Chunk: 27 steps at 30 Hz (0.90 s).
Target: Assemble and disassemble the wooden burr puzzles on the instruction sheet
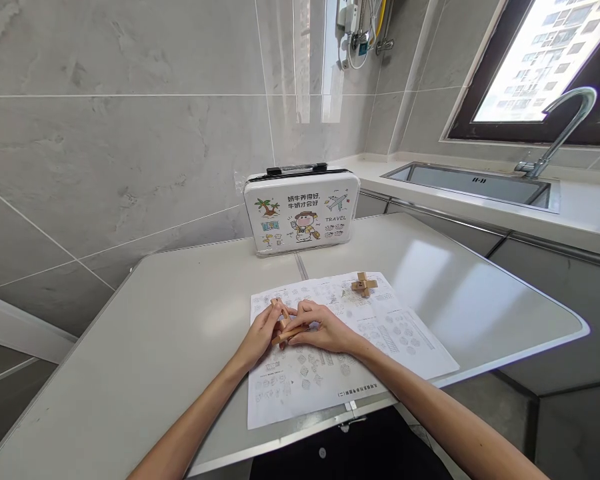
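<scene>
Over the printed sheet [330,380], my left hand [264,328] and my right hand [325,328] come together around several light wooden puzzle pieces [283,336]. The left fingers are closed on the pieces from the left side. From the right, my thumb and fingers pinch a wooden stick that lies across the others. How the pieces join is partly hidden by my fingers. Farther back on the sheet rests an assembled wooden burr puzzle [363,285], cross-shaped, with a dark mark like a "2" on it. Small diagrams of puzzle shapes cover the paper.
A white case [303,210] with cartoon pictures and a black handle stands at the table's back, near the grey tiled wall. The pale table [190,347] has a rounded right corner. To the right, a counter holds a sink [473,183] and a curved faucet [565,127].
</scene>
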{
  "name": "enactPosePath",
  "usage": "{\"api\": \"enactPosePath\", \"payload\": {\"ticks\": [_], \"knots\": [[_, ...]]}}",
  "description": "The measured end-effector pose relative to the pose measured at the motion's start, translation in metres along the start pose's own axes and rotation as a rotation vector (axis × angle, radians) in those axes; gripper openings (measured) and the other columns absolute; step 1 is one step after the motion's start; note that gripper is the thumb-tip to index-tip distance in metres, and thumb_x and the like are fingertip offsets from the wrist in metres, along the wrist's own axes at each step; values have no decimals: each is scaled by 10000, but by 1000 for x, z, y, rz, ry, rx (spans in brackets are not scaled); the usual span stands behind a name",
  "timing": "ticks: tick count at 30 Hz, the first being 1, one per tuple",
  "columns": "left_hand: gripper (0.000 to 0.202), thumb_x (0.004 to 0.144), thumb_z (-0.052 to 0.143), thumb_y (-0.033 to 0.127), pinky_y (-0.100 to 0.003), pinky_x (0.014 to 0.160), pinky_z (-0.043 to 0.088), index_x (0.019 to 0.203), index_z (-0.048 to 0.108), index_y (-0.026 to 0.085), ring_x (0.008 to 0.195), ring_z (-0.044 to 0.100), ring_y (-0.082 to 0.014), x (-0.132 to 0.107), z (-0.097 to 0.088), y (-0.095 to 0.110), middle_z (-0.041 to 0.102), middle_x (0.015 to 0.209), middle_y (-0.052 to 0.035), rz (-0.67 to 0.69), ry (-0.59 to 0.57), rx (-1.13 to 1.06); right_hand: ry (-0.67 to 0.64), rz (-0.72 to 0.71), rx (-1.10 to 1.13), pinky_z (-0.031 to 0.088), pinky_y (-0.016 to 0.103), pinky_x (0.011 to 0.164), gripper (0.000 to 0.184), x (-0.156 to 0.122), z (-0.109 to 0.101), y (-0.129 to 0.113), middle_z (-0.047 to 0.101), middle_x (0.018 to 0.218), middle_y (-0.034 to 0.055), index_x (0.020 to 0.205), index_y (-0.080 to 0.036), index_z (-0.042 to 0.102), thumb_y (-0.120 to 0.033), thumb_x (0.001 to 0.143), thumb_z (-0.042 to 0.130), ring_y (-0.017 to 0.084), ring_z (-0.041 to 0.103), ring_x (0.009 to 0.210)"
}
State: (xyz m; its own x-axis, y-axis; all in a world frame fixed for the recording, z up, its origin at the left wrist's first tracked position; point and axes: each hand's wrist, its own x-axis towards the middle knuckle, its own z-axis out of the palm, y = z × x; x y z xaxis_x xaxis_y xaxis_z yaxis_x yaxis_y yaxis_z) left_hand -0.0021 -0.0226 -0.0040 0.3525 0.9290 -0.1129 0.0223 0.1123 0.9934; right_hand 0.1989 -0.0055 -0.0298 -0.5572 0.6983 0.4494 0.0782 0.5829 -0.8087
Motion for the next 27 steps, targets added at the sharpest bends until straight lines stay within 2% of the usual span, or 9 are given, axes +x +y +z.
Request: {"api": "enactPosePath", "payload": {"ticks": [7,12,18,27], "knots": [[504,971,513,640,-257,573,461,1098,687,185,557,522,-129,2,-4,-2,615,738,1,43,47,23,5,33,21,445,311,790,231,0,1,-1,525,817,2,1081,-313,818,-435,887,784,183,522,839],[474,963,525,643,-256,575,460,1048,655,195,590,551,-136,3,-5,-3,627,791,-1,11,48,-62,-5,70,138,430,298,735,293,1,0,0,493,827,-3,1148,-326,800,-456,886,780,171,496,803],[491,962,511,661,-243,539,444,952,622,182,566,523,-129,1,-2,-2,571,714,17,-1,9,-124,-49,94,238,425,314,757,354,4,-5,2,514,797,-5,1143,-314,806,-505,846,806,179,494,818],[502,934,546,681,-234,520,431,944,592,181,540,513,-120,1,1,-5,553,672,29,12,49,-162,-21,97,228,442,327,789,350,6,-4,3,519,813,1,1108,-297,816,-521,839,806,183,505,834]]}}
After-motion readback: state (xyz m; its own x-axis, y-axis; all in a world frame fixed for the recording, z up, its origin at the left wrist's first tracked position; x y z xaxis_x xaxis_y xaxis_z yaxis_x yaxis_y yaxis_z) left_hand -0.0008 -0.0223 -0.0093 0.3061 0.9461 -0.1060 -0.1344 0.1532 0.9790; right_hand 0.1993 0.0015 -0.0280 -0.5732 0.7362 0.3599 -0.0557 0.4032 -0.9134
